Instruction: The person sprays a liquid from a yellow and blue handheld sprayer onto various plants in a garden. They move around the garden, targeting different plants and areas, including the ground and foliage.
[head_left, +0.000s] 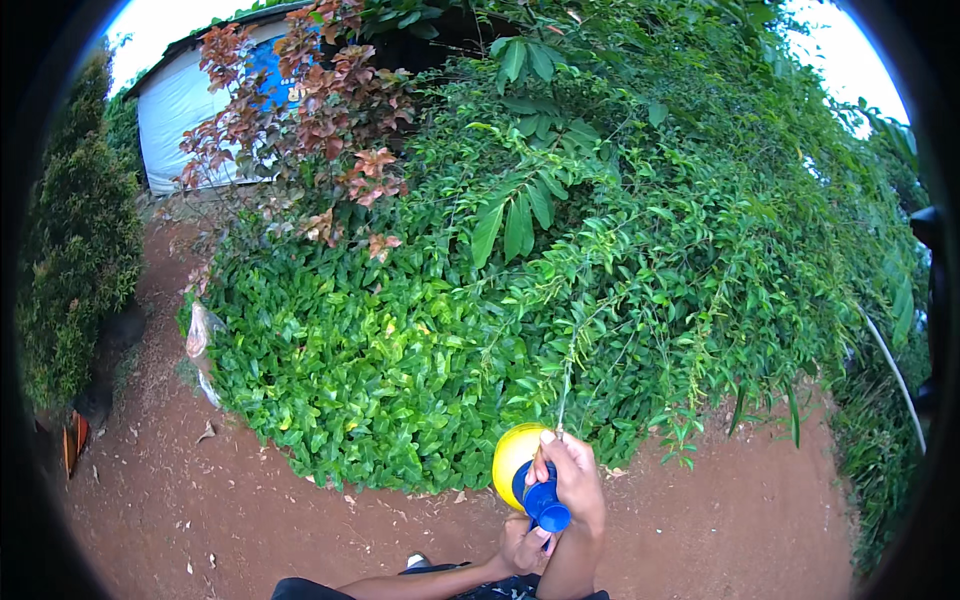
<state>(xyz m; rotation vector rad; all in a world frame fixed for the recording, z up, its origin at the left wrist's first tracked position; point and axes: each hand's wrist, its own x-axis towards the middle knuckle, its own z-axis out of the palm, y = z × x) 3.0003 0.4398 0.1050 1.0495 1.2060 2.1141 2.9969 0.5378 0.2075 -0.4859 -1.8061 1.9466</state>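
In front of me is a hand pump sprayer with a yellow tank (512, 450) and a blue pump head (541, 499). My left hand (523, 544) grips the lower blue part, close to my body. My right hand (574, 472) is wrapped around the upper blue part, its thumb beside a small metallic nozzle (560, 430). From that nozzle a thin whitish jet (566, 382) runs up towards the hanging branches. Part of the tank and head is hidden behind my fingers.
Broad-leaved green ground cover (360, 375) spreads ahead, with a leafy bush (675, 262) behind it to the right. A reddish-leaved shrub (322, 112) stands before a white-sheeted structure (180, 120). A plastic bag (199, 341) lies at the plants' left edge, on bare soil (225, 510).
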